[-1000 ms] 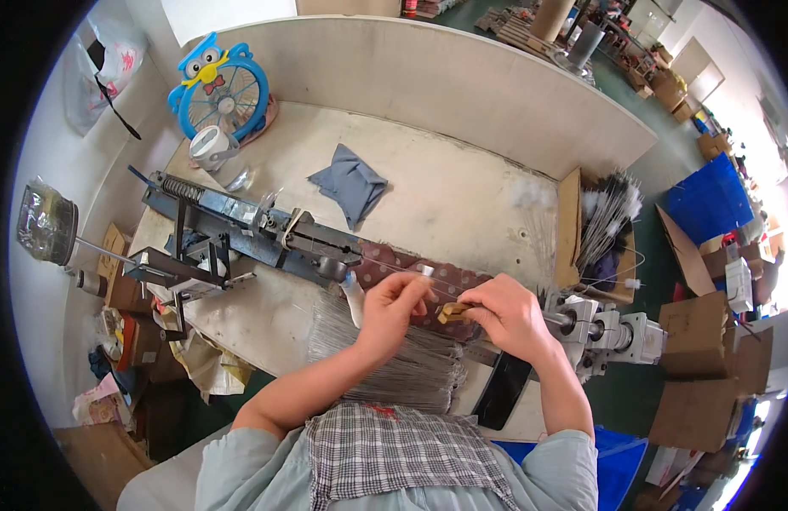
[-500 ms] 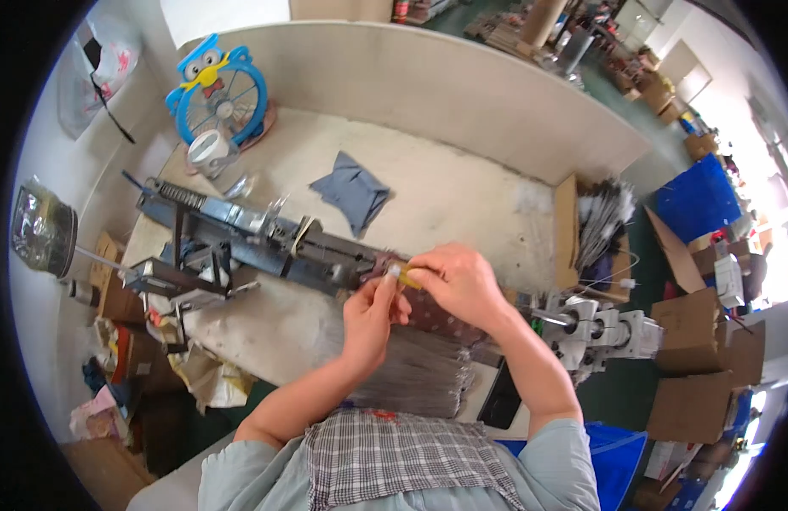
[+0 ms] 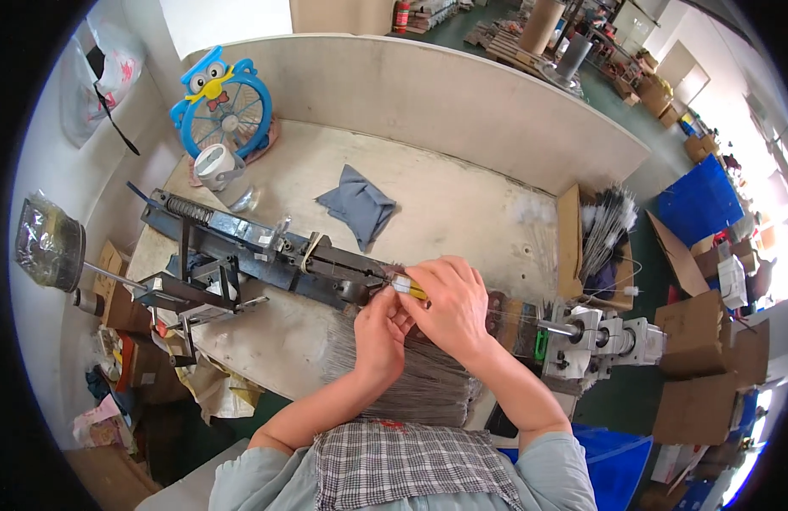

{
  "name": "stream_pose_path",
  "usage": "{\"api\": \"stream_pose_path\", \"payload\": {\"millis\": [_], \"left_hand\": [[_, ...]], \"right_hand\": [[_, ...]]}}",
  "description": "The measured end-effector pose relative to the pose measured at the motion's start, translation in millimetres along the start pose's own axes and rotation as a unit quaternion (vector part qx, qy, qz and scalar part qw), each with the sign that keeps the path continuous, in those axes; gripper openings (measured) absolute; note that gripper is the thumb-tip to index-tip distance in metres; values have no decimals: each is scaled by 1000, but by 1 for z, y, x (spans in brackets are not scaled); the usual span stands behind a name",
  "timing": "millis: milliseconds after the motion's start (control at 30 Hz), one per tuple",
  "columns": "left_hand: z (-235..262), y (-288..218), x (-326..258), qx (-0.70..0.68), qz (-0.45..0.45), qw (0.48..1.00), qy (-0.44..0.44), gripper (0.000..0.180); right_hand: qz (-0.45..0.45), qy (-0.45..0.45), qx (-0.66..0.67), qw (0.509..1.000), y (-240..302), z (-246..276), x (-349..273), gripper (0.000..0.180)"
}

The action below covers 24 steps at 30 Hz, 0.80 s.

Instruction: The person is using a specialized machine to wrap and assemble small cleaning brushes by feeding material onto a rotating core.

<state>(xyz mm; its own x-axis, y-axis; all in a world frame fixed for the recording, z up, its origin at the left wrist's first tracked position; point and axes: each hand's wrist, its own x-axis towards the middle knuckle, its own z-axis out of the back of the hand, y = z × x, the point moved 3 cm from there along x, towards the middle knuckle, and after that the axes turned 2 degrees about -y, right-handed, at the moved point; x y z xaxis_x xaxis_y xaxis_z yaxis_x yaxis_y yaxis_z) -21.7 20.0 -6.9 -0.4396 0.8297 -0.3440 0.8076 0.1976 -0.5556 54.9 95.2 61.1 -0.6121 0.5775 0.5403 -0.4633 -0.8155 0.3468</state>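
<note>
Between the thumb and fingers of my right hand [image 3: 453, 307] is a small yellow piece with a whitish end [image 3: 406, 286]; its exact kind I cannot make out. My left hand [image 3: 382, 334] is close beside it, fingers pinched together just below the whitish end. What those fingers hold, if anything, is hidden. Both hands are at the right end of a long dark metal fixture [image 3: 249, 243] with a spring and a lever frame. Under my wrists lies a wide bundle of thin grey wires [image 3: 411, 375], along the near table edge.
A grey cloth [image 3: 358, 204] lies behind the fixture. A blue cartoon fan [image 3: 228, 119] and a white-lidded container [image 3: 219, 170] stand at the back left. To the right are a carton of wire brushes [image 3: 573, 243] and a metal spindle unit [image 3: 602, 336]. A low partition [image 3: 445, 98] edges the table.
The view has shifted slightly. My right hand has turned and come lower, nearer my left hand, still holding the yellow piece. My left fingers have moved in closer under its whitish end.
</note>
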Motion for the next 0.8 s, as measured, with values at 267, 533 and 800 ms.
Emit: {"api": "stream_pose_path", "payload": {"millis": [267,533,800], "left_hand": [[1,5,2,12,-42,999,-19,13],[-11,5,2,39,-41,998,-28,9],[-3,4,2,-36,-10,999,-22,13]], "right_hand": [[74,-34,29,996,-11,9,-9,19],[66,-15,40,997,-23,19,-14,21],[75,6,50,996,-15,9,-9,27]]}}
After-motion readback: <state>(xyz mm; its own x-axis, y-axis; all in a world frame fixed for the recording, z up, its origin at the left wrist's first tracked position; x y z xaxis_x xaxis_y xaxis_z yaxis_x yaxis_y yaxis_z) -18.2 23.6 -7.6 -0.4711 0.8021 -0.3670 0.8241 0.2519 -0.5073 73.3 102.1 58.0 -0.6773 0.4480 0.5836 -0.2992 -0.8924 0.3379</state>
